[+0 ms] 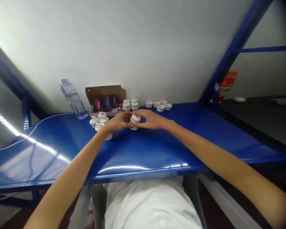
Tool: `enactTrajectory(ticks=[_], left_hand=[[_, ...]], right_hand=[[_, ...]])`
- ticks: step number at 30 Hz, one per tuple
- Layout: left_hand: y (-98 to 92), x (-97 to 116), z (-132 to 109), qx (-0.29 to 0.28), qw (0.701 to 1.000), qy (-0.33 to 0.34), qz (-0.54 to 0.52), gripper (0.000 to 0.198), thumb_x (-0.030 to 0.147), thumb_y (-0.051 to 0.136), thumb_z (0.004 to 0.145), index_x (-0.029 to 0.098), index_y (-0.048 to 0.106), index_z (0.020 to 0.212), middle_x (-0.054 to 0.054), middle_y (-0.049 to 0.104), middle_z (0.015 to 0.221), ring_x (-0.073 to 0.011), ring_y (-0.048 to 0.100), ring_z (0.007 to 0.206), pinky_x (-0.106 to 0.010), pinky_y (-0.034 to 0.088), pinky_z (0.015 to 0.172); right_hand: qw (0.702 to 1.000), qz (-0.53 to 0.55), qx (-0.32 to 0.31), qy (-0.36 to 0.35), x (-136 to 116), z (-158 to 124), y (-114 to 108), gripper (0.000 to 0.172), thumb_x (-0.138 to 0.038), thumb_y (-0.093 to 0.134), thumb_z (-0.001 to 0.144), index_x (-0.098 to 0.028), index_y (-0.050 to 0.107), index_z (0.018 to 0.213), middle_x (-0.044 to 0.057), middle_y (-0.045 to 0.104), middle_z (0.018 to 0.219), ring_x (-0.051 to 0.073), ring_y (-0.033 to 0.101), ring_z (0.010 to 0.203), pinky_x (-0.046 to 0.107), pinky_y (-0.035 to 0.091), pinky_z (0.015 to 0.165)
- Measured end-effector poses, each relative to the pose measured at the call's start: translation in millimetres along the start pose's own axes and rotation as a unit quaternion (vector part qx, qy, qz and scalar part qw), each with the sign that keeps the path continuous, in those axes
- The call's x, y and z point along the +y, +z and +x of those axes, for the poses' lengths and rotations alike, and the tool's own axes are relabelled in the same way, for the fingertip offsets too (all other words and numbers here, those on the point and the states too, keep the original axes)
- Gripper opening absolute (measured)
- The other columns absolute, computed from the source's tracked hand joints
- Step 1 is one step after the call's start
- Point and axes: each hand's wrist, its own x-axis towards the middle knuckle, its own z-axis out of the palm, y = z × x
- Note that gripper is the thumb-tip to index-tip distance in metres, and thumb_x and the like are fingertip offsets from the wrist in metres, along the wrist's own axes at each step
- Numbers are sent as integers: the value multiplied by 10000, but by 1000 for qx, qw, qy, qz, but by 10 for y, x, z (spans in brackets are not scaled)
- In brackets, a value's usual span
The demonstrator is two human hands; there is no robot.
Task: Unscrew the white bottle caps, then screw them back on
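My left hand (120,121) and my right hand (153,119) meet over the blue table, fingers curled around a small white round piece (135,118) from both sides. It looks like plastic, has a ribbed or stepped side and sits slightly tilted. Directly below it shows a white cup-shaped base (134,128); whether the two are joined I cannot tell. Beside my left wrist stands a group of white pieces (102,119) with small knobs on top, partly covered by my forearm. A white base (109,136) shows just below that wrist.
Against the wall stand stacked white round pieces (130,104), several shallow white cups (160,107) and an open cardboard box (106,92) with blurred contents. A clear bottle (73,99) leans at the left, near a white cable (41,121). Blue frame bars (228,57) rise on both sides.
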Motion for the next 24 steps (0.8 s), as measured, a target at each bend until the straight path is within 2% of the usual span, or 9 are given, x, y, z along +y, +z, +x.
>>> enactTrajectory(ticks=[3, 6, 9, 12, 17, 20, 24], left_hand=[[24, 9, -16, 6, 1000, -12, -13, 630, 225, 873, 639, 137, 574, 1187, -167, 730, 1156, -294, 712, 1084, -484, 546, 974], [71, -17, -27, 7, 1000, -17, 0, 639, 235, 866, 649, 149, 542, 1193, -153, 735, 1111, -288, 728, 1024, -474, 566, 921], [101, -26, -32, 9, 1000, -13, 24, 610, 247, 856, 654, 162, 541, 1168, -120, 738, 1071, -280, 731, 986, -454, 571, 888], [97, 33, -37, 34, 999, -4, 35, 598, 247, 866, 635, 169, 550, 1137, -93, 735, 1040, -265, 720, 977, -420, 563, 872], [76, 196, -53, 86, 996, 13, 8, 545, 253, 884, 603, 175, 569, 1041, -47, 708, 978, -215, 684, 934, -342, 531, 828], [80, 266, -71, 84, 996, 21, -22, 444, 266, 867, 631, 164, 614, 983, -33, 693, 967, -179, 660, 893, -304, 507, 806], [78, 332, -98, 63, 995, 0, -71, 365, 291, 810, 726, 147, 688, 1039, -36, 695, 905, -151, 639, 796, -274, 480, 718]], right_hand=[[1000, -12, -8, 7, 56, -6, 9, 613, -364, 709, 888, -222, 551, 1463, 115, 621, 1188, 243, 616, 1001, 373, 511, 900], [1000, -16, -21, 12, 82, 0, 6, 602, -359, 717, 887, -229, 564, 1455, 106, 642, 1149, 243, 622, 982, 376, 511, 900], [1000, 10, -21, 8, 73, 12, -7, 569, -302, 745, 849, -223, 609, 1396, 101, 682, 1210, 265, 639, 1054, 393, 505, 944], [996, 81, 4, 30, 47, -13, -29, 535, -297, 761, 819, -214, 634, 1332, 96, 681, 1274, 272, 652, 1110, 401, 524, 950], [973, 211, 70, 67, -11, -160, -60, 537, -319, 803, 772, -201, 595, 1253, 79, 688, 1186, 247, 694, 1036, 417, 551, 960], [964, 228, 116, 68, -65, -224, -62, 524, -323, 833, 736, -206, 586, 1182, 76, 677, 1173, 256, 693, 1055, 432, 545, 992], [962, 222, 144, 58, -102, -229, -48, 483, -308, 828, 737, -222, 579, 1142, 64, 677, 1165, 257, 686, 1083, 437, 537, 1014]])
